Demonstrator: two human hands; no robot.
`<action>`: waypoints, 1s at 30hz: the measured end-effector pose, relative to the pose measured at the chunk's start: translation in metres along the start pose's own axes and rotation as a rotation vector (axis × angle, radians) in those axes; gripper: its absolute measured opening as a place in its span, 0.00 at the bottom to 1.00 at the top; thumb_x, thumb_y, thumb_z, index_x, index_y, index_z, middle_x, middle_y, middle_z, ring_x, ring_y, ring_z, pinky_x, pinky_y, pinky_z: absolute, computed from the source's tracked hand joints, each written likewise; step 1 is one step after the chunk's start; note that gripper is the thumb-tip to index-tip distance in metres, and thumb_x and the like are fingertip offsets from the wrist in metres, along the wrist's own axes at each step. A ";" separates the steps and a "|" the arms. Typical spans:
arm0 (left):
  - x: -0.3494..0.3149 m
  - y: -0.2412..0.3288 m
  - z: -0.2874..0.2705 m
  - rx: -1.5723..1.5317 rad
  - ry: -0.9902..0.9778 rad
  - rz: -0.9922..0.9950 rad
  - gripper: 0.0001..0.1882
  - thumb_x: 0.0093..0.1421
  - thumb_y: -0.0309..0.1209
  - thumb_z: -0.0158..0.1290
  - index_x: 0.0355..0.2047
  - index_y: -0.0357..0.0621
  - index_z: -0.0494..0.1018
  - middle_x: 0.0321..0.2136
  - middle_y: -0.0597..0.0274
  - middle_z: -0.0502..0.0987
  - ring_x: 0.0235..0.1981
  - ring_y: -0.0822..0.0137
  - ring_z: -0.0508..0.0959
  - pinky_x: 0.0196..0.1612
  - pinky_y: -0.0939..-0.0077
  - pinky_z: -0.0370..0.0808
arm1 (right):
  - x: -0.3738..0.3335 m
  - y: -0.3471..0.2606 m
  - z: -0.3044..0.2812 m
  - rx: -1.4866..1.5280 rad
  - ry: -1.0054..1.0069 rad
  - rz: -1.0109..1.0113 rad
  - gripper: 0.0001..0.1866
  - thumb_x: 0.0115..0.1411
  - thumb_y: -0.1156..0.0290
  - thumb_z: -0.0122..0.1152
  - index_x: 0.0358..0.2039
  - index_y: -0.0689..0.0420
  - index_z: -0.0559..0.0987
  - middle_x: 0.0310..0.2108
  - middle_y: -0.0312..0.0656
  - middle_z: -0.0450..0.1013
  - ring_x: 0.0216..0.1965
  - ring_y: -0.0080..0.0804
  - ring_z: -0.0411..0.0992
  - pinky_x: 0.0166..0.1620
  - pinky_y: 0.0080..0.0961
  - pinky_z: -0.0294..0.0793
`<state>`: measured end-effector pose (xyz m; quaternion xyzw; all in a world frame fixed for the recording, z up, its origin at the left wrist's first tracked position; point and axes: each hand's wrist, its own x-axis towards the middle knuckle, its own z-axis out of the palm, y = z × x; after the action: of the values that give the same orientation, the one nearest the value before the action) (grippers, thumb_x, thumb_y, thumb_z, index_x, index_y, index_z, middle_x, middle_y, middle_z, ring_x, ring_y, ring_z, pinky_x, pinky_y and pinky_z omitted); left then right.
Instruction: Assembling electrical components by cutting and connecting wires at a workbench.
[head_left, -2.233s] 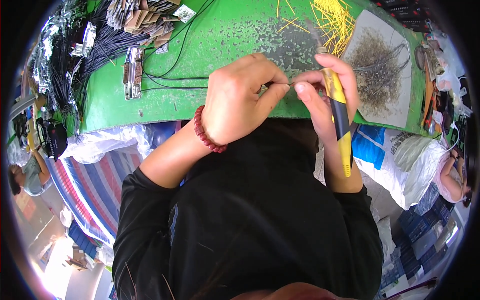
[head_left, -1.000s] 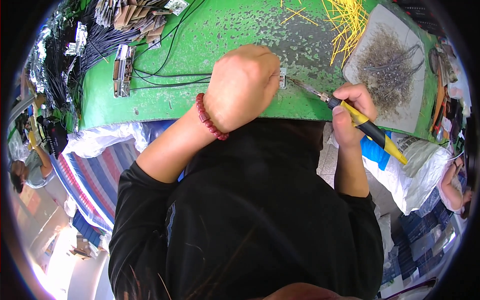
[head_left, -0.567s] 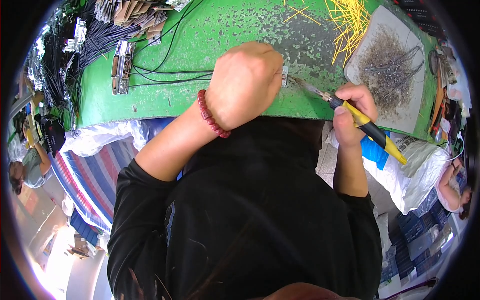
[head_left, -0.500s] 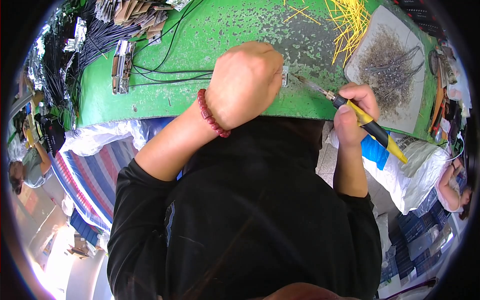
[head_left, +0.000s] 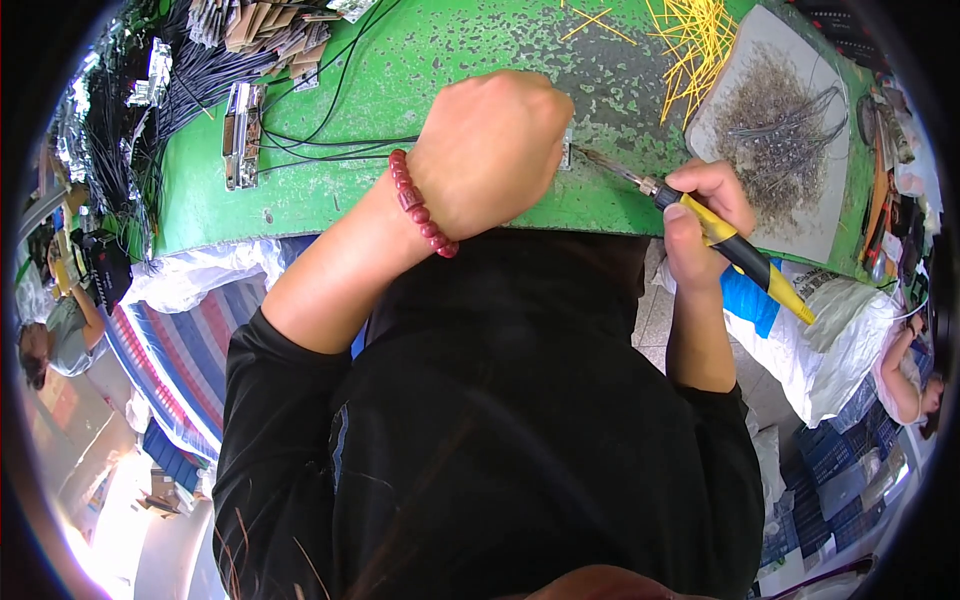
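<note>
My right hand (head_left: 707,220) is closed round the yellow and black handle of a soldering iron (head_left: 748,258). The iron's tip points up and left, close to a small silvery metal piece (head_left: 567,150) at the edge of my left hand; I cannot tell whether they touch. Knuckles up and fingers curled under, my left hand (head_left: 490,150) is closed over the green table (head_left: 350,205). Thin black cables (head_left: 340,150) run beneath it from a metal-and-brown bundle (head_left: 241,135) on the left. What its fingers grip is hidden.
Yellow thin sticks or wires (head_left: 695,50) lie at the back right. A grey board (head_left: 805,225) beside them carries dark crumbs and thin dark strands. Black cables with metal ends (head_left: 200,80) pile up at the far left. White plastic bags (head_left: 825,370) hang below the table's right side.
My left hand has shifted slightly up and away from me. The soldering iron and my right hand have moved a little left and up, with the tip still beside the metal piece.
</note>
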<state>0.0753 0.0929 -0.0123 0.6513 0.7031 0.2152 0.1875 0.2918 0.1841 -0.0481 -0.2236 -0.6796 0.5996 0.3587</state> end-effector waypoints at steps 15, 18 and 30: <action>0.000 0.000 0.000 0.003 -0.007 0.006 0.04 0.51 0.26 0.51 0.22 0.39 0.70 0.24 0.54 0.73 0.31 0.49 0.75 0.32 0.57 0.72 | -0.004 0.002 0.002 -0.007 0.053 -0.016 0.11 0.52 0.72 0.63 0.32 0.63 0.73 0.24 0.34 0.67 0.24 0.16 0.61 0.28 0.15 0.58; -0.001 0.000 0.001 0.008 0.006 0.008 0.04 0.50 0.26 0.51 0.22 0.39 0.70 0.24 0.54 0.73 0.31 0.49 0.75 0.32 0.57 0.72 | -0.004 0.005 0.000 0.029 0.065 -0.024 0.12 0.53 0.70 0.63 0.32 0.63 0.72 0.24 0.34 0.67 0.24 0.16 0.60 0.28 0.15 0.58; 0.000 0.000 -0.001 -0.003 0.055 0.016 0.04 0.50 0.26 0.52 0.21 0.39 0.70 0.23 0.54 0.73 0.30 0.49 0.75 0.31 0.57 0.72 | -0.007 0.006 0.005 -0.019 0.226 -0.016 0.16 0.54 0.64 0.65 0.35 0.62 0.73 0.31 0.37 0.69 0.30 0.19 0.65 0.34 0.17 0.64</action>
<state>0.0752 0.0930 -0.0114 0.6506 0.7023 0.2356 0.1676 0.2918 0.1768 -0.0558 -0.2879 -0.6421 0.5613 0.4357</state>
